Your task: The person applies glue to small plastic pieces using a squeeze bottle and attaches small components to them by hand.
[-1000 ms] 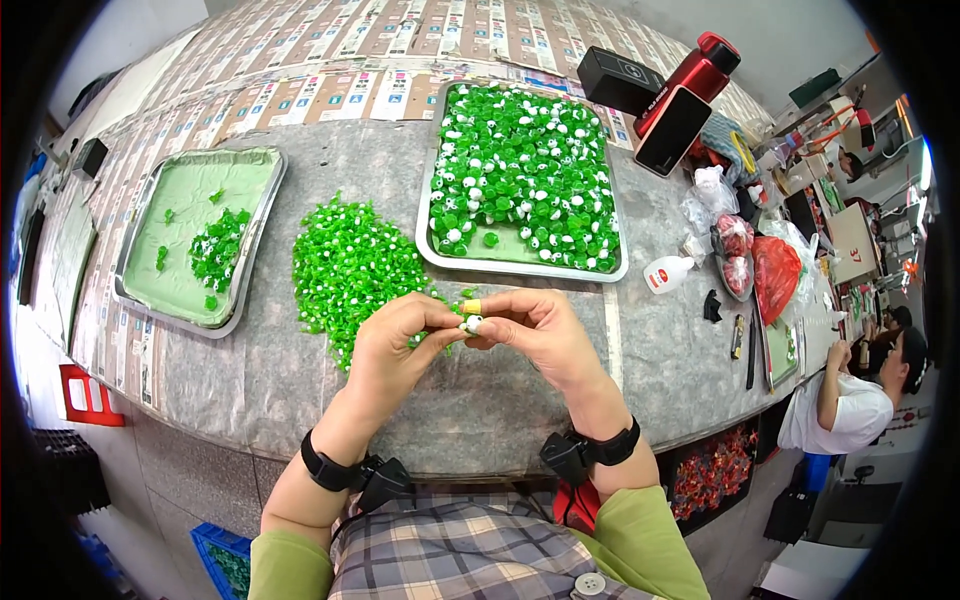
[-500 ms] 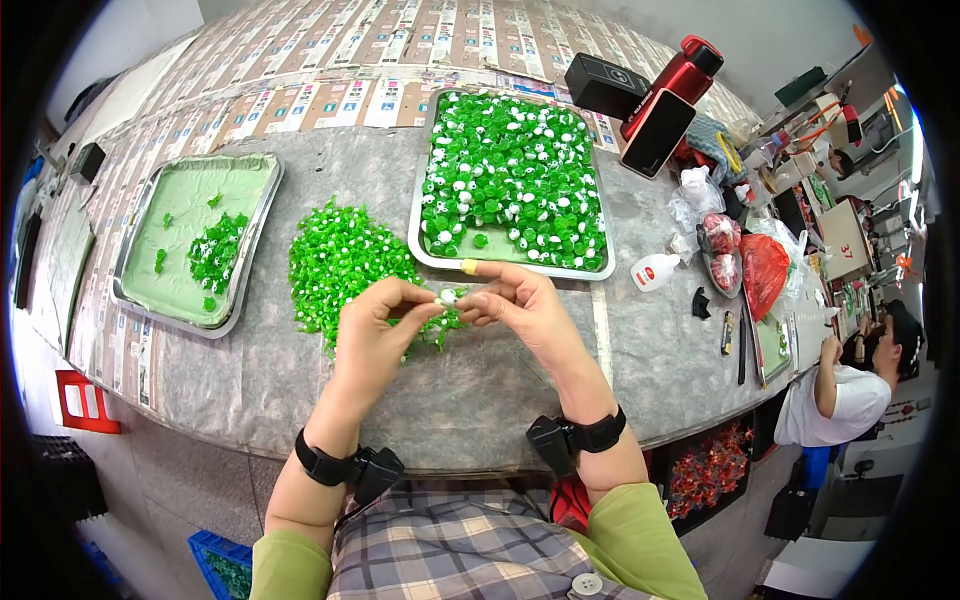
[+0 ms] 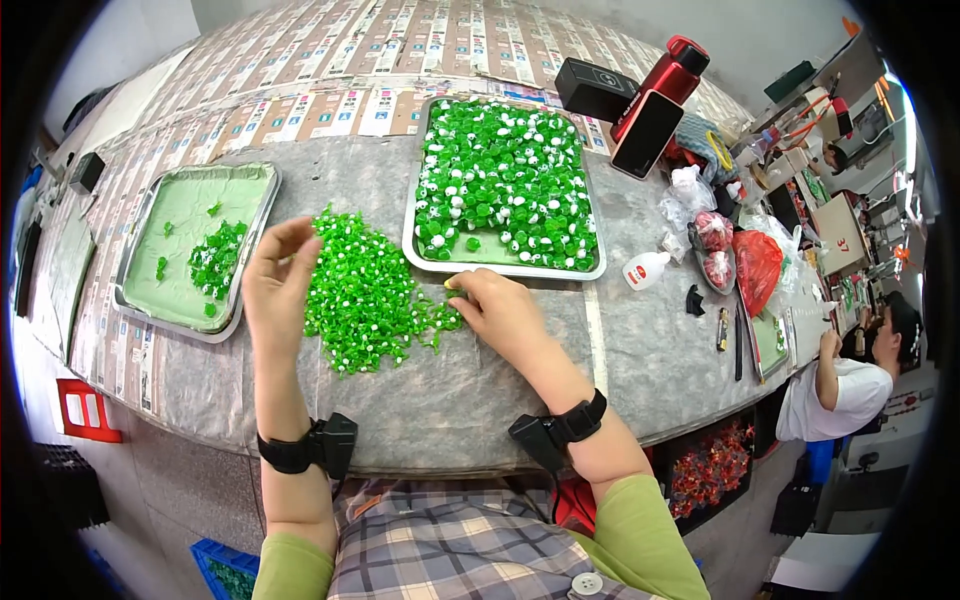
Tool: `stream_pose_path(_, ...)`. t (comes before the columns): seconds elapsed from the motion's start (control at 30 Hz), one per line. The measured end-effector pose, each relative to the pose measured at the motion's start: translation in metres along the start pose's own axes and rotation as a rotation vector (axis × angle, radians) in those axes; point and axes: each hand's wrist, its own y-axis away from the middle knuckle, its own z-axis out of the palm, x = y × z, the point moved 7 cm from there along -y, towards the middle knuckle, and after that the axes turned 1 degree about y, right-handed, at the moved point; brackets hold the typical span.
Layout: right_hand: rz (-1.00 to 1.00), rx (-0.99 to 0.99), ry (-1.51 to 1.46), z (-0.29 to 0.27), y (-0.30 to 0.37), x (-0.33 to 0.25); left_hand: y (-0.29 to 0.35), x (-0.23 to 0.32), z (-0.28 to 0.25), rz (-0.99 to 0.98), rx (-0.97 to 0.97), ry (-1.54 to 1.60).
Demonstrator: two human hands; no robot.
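My left hand (image 3: 278, 290) is raised between the left tray (image 3: 262, 215) and a pile of small green plastic pieces (image 3: 365, 290) with white spots. Its thumb and fingers curl toward each other; whatever they pinch is hidden. My right hand (image 3: 497, 312), with a yellow covering on one fingertip, rests at the pile's right edge. Its fingers are bent together over a few loose green pieces, and I cannot make out what is between them. Green-and-white assembled-looking bits (image 3: 215, 260) lie in the left tray. Round green and white pieces (image 3: 505, 180) fill the larger tray (image 3: 500, 268) beyond my right hand.
Right of the large tray are a white squeeze bottle (image 3: 646, 270), a phone (image 3: 647, 140), a red flask (image 3: 668, 75), a black box (image 3: 597, 90) and plastic bags (image 3: 758, 270). A person (image 3: 840, 380) in white sits at the far right. A red crate (image 3: 88, 410) stands below left.
My hands have come apart from their shared hold on a small green-and-white piece. The left has swung left toward the left tray; the right has lowered to the pile's right edge.
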Motion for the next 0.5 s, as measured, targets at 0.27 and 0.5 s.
stream_pose_path(0.27,0.175,-0.040,-0.532,-0.008,0.005,0.007,0.049,0.016,0.091,0.104,-0.459,-0.193)
stream_pose_path(0.5,0.383,-0.308,-1.436,0.008,0.014,-0.012,0.056,0.026,0.091,0.231,-0.507,-0.138)
